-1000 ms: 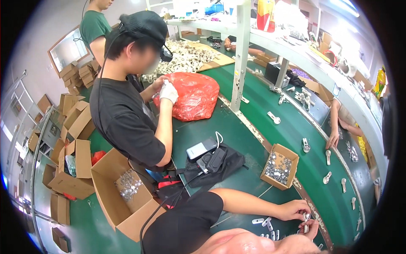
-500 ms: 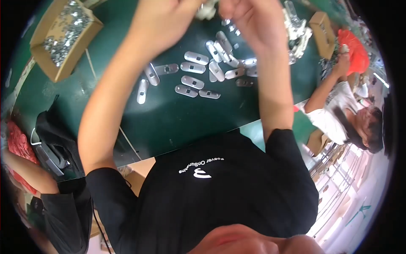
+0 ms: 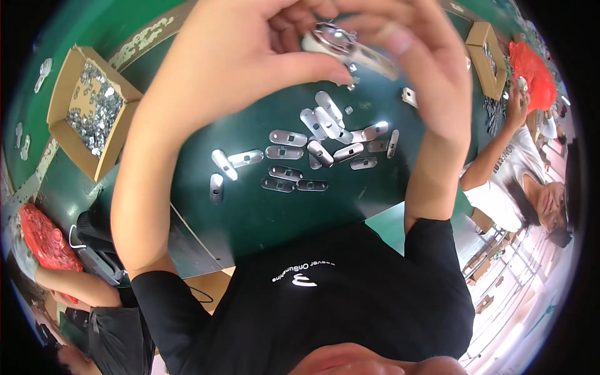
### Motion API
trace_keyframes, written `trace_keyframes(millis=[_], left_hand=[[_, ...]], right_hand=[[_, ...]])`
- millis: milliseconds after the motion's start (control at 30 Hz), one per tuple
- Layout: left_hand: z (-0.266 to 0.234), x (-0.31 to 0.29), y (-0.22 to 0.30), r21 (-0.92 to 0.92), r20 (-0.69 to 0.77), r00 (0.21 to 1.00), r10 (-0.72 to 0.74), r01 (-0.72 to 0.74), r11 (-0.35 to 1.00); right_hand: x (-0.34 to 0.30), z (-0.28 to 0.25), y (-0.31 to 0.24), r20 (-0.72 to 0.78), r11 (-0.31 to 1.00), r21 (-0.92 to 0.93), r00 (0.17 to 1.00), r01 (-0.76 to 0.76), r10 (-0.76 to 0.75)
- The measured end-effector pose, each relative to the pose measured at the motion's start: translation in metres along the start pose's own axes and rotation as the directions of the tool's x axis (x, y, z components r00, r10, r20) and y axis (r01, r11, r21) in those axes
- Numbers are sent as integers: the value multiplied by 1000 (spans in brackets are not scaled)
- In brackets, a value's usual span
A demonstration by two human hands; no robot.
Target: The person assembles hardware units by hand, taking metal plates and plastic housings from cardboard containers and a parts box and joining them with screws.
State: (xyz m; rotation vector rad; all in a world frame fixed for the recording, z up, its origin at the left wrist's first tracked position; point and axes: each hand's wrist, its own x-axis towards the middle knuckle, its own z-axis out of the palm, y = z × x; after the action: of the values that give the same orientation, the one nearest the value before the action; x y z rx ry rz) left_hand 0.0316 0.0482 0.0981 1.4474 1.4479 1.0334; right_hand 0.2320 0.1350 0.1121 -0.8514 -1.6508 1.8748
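Both my hands are raised over the far middle of the green table, around an oblong white-and-shiny-metal part [image 3: 334, 40]. My left hand [image 3: 250, 59] is closed on its near end, the thumb stretched along below it and the other fingers curled behind. My right hand [image 3: 431, 69] bends over its other end, thumb and fingers against it; its fingertips are slightly blurred. Below the hands lie several oblong silvery plates [image 3: 284, 152] with square holes, some overlapping. Small shiny metal bits [image 3: 351, 84] lie just under the held part. A small white piece [image 3: 409, 97] is beside my right wrist.
At left stands an open carton [image 3: 75, 147] of small shiny metal pieces; another carton [image 3: 476, 34] is at far right. A co-worker's hand [image 3: 517, 103] is by a red bag [image 3: 531, 75] on the right. Another red bag [image 3: 47, 240] and a black bag [image 3: 100, 234] are at lower left.
The view has shifted, so the table things appear lower. My hands now show more fully, with the held part visible between them. The heap of white pieces at right no longer shows.
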Motion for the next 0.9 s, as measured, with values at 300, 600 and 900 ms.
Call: trace_keyframes(millis=[300, 600, 900], left_hand=[[39, -1, -26, 489, -217, 881, 420, -275, 828], [55, -11, -34, 531, 136, 917, 375, -387, 754], [59, -14, -36, 483, 193, 964, 185, -257, 837]], right_hand=[[-20, -50, 29, -211, 958, -285, 974, 23, -86], [-67, -40, 61, -18, 608, -789, 985, 93, -173], [-61, -25, 78, -66, 575, -818, 989, 22, -131]])
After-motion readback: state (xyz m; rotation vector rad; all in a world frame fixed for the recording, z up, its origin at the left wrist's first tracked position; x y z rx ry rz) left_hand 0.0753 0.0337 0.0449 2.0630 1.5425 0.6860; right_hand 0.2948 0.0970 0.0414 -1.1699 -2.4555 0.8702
